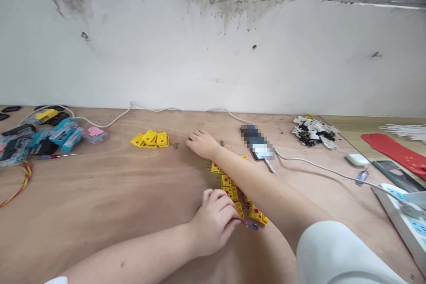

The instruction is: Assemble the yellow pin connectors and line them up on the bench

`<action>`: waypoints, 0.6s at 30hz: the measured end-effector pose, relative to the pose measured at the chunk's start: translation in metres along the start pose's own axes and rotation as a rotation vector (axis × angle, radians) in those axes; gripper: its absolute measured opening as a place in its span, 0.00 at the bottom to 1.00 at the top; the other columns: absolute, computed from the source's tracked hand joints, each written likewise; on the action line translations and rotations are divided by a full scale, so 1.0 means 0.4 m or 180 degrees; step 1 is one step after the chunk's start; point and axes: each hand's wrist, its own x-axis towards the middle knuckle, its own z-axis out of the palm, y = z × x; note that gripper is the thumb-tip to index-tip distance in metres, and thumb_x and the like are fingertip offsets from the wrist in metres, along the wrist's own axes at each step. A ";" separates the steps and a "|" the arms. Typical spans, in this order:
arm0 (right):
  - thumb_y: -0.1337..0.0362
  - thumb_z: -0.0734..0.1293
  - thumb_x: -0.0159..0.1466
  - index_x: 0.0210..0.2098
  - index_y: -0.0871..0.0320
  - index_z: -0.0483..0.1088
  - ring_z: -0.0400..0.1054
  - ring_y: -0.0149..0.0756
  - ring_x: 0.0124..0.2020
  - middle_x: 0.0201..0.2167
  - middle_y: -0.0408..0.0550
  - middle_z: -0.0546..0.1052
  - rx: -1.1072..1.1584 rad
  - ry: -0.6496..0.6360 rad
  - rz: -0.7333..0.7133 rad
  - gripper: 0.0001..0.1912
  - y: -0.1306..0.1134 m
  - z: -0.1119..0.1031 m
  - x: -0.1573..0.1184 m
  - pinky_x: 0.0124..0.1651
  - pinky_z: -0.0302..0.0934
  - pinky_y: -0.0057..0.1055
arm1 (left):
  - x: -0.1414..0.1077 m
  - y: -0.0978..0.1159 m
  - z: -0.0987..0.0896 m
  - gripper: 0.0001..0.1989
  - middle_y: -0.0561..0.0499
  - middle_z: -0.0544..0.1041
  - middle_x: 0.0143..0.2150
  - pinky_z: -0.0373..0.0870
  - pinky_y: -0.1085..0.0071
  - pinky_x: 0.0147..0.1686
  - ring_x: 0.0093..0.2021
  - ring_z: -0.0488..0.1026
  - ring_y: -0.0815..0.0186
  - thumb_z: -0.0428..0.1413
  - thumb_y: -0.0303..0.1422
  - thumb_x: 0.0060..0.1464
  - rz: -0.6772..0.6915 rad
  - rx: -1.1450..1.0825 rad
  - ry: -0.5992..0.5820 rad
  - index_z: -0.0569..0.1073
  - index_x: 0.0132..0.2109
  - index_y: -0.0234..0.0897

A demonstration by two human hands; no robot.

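Note:
My left hand [214, 222] is curled around a small screwdriver with a translucent blue handle [250, 225], low on the plywood table [100, 186]. It is right beside a scattered row of yellow plastic pieces with red dots [229, 186], which my right forearm partly hides. My right arm crosses above that row. My right hand [200, 144] lies palm down on the wood, between a small heap of screws [175, 145] and a single screw [222, 143]. Its fingertips are hidden. Left of it stands a group of similar yellow pieces [149, 139].
A blurred phone [258, 143] lies on a white charging cable at the back. Further right are a black-and-white parts heap [314, 132], a white mouse [357, 159], and a power strip [402, 222]. Blue packets [63, 133], a red-handled screwdriver [56, 156], and coloured wires [20, 184] lie left.

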 end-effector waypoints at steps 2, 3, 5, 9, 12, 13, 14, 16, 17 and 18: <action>0.72 0.57 0.70 0.44 0.59 0.77 0.66 0.45 0.51 0.48 0.59 0.76 0.0022 -0.0020 0.0003 0.16 0.000 -0.005 -0.001 0.58 0.54 0.42 | 0.000 0.001 -0.001 0.04 0.50 0.79 0.43 0.57 0.56 0.54 0.52 0.66 0.58 0.54 0.29 0.65 -0.0002 0.0000 -0.0002 0.73 0.43 0.40; 0.72 0.57 0.70 0.44 0.59 0.77 0.66 0.45 0.51 0.48 0.59 0.76 0.0028 -0.0029 0.0012 0.16 0.000 -0.008 -0.001 0.58 0.54 0.42 | 0.000 0.001 -0.001 0.04 0.50 0.79 0.43 0.56 0.56 0.54 0.52 0.67 0.58 0.54 0.29 0.65 -0.0001 0.0007 -0.0006 0.73 0.43 0.40; 0.72 0.57 0.70 0.43 0.60 0.78 0.66 0.46 0.51 0.48 0.60 0.76 0.0029 -0.0046 0.0038 0.17 -0.001 -0.012 -0.003 0.58 0.54 0.43 | 0.000 0.002 -0.002 0.03 0.50 0.79 0.43 0.56 0.57 0.54 0.52 0.67 0.58 0.54 0.29 0.65 0.0010 0.0024 -0.0013 0.73 0.43 0.40; 0.69 0.57 0.71 0.39 0.62 0.78 0.66 0.48 0.50 0.46 0.62 0.76 0.0032 -0.0059 0.0094 0.18 -0.002 -0.019 -0.006 0.56 0.56 0.44 | -0.002 0.001 -0.001 0.04 0.51 0.79 0.43 0.56 0.57 0.54 0.52 0.66 0.58 0.54 0.29 0.65 0.0026 0.0016 -0.0003 0.73 0.43 0.40; 0.66 0.56 0.72 0.39 0.63 0.78 0.67 0.49 0.50 0.46 0.63 0.76 0.0031 -0.0014 0.0151 0.19 -0.013 -0.027 0.001 0.56 0.57 0.45 | -0.004 -0.001 0.002 0.03 0.50 0.78 0.43 0.56 0.56 0.54 0.52 0.66 0.58 0.54 0.29 0.65 0.0036 0.0021 0.0020 0.73 0.43 0.40; 0.65 0.56 0.72 0.40 0.63 0.78 0.67 0.49 0.51 0.47 0.62 0.76 0.0029 0.0010 0.0169 0.19 -0.020 -0.029 0.006 0.56 0.57 0.45 | -0.005 -0.002 0.003 0.03 0.49 0.78 0.43 0.56 0.56 0.54 0.52 0.65 0.58 0.54 0.29 0.65 0.0040 0.0030 0.0028 0.73 0.43 0.40; 0.64 0.55 0.73 0.43 0.62 0.78 0.67 0.49 0.51 0.48 0.61 0.76 0.0044 0.0043 0.0180 0.19 -0.029 -0.032 0.013 0.56 0.58 0.44 | -0.006 -0.002 0.004 0.03 0.49 0.78 0.43 0.57 0.56 0.54 0.52 0.65 0.57 0.54 0.29 0.65 0.0040 0.0038 0.0030 0.73 0.43 0.40; 0.62 0.55 0.74 0.51 0.60 0.74 0.67 0.46 0.53 0.51 0.59 0.75 0.0145 0.0132 0.0143 0.18 -0.051 -0.033 0.030 0.57 0.59 0.43 | -0.006 -0.003 0.005 0.03 0.49 0.78 0.43 0.57 0.55 0.53 0.51 0.66 0.57 0.54 0.29 0.65 0.0027 0.0056 0.0019 0.73 0.42 0.39; 0.60 0.56 0.74 0.55 0.58 0.72 0.67 0.45 0.54 0.54 0.57 0.74 0.0246 0.0176 0.0072 0.18 -0.062 -0.032 0.039 0.57 0.60 0.42 | -0.006 -0.002 0.005 0.03 0.48 0.78 0.43 0.57 0.55 0.53 0.51 0.66 0.57 0.54 0.30 0.65 0.0017 0.0060 0.0005 0.73 0.42 0.39; 0.59 0.56 0.74 0.58 0.57 0.70 0.68 0.44 0.54 0.56 0.56 0.74 0.0335 0.0198 -0.0034 0.18 -0.072 -0.030 0.048 0.57 0.61 0.41 | -0.006 -0.002 0.005 0.03 0.48 0.78 0.44 0.57 0.55 0.53 0.51 0.66 0.57 0.54 0.30 0.65 0.0009 0.0061 -0.0008 0.73 0.42 0.39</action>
